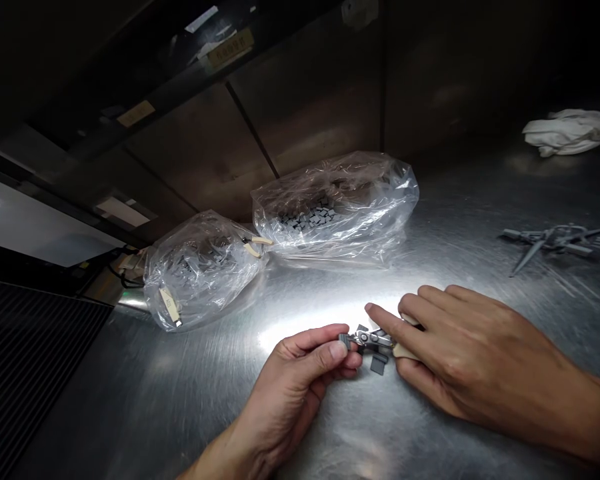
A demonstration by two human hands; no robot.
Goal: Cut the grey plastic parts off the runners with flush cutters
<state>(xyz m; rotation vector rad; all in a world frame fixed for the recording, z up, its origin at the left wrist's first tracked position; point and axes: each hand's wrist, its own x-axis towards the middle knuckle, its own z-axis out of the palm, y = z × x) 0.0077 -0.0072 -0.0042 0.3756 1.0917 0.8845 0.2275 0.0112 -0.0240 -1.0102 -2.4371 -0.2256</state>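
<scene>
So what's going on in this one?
Over a shiny steel table, a person's left hand pinches one end of a small grey jointed piece while the right hand holds its other end. Behind lie a left clear plastic bag and a right clear plastic bag of grey bits; a white cloth lies far right.

Brushed steel table, scratched, with bright glare at centre. Upper centre: clear plastic bag of small grey blocks, lying flat. Just beside it, toward left: second clear bag, grey parts and cream pieces inside. Upper right corner: crumpled white cloth. Right edge: grey plastic sprue. Lower centre: small grey piece, loose.
</scene>
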